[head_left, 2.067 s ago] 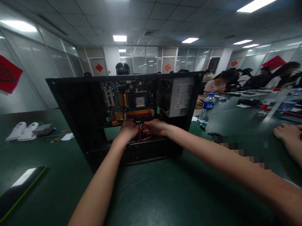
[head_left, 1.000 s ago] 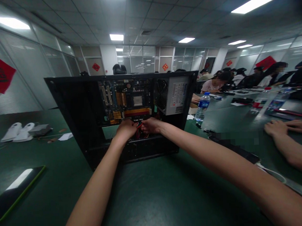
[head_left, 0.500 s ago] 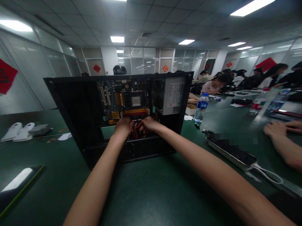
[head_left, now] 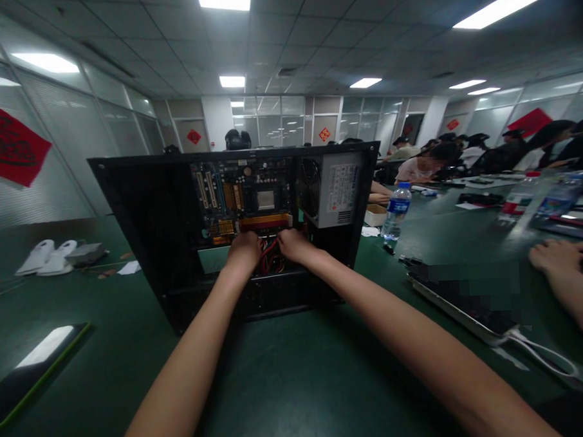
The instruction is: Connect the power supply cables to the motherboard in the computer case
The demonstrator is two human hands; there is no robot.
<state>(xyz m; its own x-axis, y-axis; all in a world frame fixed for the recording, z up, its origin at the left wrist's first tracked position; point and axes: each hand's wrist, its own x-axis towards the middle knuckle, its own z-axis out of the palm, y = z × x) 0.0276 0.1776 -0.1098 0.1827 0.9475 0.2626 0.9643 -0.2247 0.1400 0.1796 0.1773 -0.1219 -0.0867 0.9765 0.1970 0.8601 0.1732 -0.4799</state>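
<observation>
An open black computer case (head_left: 138, 251) stands before me on the green table. Inside it I see a motherboard (head_left: 222, 183) with orange memory slots (head_left: 265, 221), and a silver power supply (head_left: 341, 190) at upper right. Low in the case, just under the slots, my left hand (head_left: 246, 249) is closed with its fingers at a bundle of thin red and black cables (head_left: 270, 255). From the other side my right hand (head_left: 295, 245) pinches the same bundle. The fingertips of both hands are partly hidden, and the cable ends cannot be made out.
A phone with a green edge (head_left: 35, 371) lies at left, near white slippers (head_left: 46, 257) and a grey box (head_left: 85, 254). To the right are a water bottle (head_left: 396, 212), a device with a white cable (head_left: 462, 304) and another person's hand (head_left: 556, 255).
The whole view has shifted slightly, so the scene sits a little lower and further right. My hands stay at the cables, with only a small change in the fingers.
</observation>
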